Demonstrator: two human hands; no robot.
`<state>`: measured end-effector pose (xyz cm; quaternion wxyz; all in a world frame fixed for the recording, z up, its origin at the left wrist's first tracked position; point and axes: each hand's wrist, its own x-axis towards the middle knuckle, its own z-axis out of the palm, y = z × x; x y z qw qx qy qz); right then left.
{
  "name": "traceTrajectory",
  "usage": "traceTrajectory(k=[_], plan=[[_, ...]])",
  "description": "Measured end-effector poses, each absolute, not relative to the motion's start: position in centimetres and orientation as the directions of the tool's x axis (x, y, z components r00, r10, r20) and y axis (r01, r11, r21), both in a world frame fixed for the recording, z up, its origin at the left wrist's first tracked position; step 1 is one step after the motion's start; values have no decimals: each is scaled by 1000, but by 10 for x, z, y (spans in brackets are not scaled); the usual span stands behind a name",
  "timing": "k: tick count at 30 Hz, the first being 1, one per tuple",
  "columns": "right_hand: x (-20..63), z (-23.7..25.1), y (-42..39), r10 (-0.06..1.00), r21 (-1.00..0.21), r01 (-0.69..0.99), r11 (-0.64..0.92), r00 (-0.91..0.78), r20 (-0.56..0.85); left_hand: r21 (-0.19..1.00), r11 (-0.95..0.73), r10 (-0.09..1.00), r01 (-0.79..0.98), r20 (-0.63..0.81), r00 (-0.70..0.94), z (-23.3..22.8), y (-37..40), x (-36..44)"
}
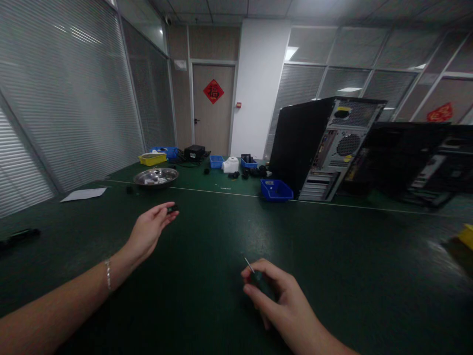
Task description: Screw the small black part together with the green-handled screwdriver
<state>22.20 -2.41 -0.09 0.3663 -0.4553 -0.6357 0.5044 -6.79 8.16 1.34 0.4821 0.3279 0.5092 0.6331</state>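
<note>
Over the green table [332,256], left hand [148,231] pinches a small black part [172,209]; right hand [284,303] closed around a screwdriver [253,272].

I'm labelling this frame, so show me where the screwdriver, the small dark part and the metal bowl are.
screwdriver [250,267]: head view, on the thin metal shaft above the right hand.
small dark part [172,209]: head view, on its body at the left hand's fingertips.
metal bowl [140,178]: head view, on the left rim.

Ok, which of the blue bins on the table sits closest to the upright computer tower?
The blue bin right at the foot of the computer tower, nearly touching its lower left corner. The other blue bins stand farther back near the door, well apart from it.
</note>
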Motion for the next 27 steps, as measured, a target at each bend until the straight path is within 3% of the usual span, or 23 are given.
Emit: traceTrajectory(k=[5, 13, 17, 23, 27], plan=[[224, -6, -23, 953, -968, 234, 92, -302, 18, 933, -77, 837, -352, -131, -531, 2, 112, -101], [224, -12, -19, 950, -966, 252, 50, -312, -32, 927, -67, 879, -368, -120, -462, 6, 105, -91], [225, -11, -19, 949, -964, 261, 55, -314, -31, 939, -8, 933, -345, -117, -341, 7, 99, -86], [227, -4, -21, 946, -946, 309, 99, -325, -7, 955, 133, 989, -263, -145, -25, 2, 77, -58], [227, -5, -19, 943, -902, 377, 209, -324, 83, 994, 99, 975, -47, -88, 206, -2, 58, -39]])
